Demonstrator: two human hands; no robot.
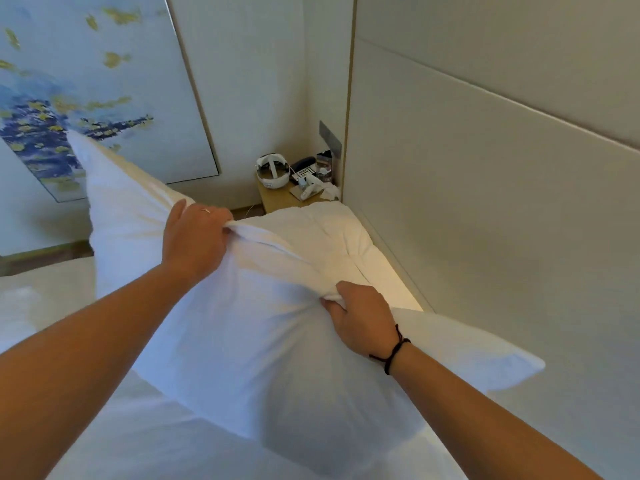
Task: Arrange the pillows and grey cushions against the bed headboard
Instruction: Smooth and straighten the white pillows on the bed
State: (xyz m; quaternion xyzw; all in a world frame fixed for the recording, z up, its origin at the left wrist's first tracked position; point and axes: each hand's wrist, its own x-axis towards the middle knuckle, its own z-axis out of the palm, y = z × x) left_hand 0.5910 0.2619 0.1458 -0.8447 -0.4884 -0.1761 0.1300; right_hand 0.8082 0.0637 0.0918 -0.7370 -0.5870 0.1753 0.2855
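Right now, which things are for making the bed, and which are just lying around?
For the job: held pillow, second pillow, headboard, left hand, right hand.
Just lying about: telephone, white headset, painting.

A plump white pillow (242, 341) is lifted above the bed, tilted, its top edge bunched. A second white pillow (332, 233) lies flat beyond it, beside the pale padded headboard (502, 202).
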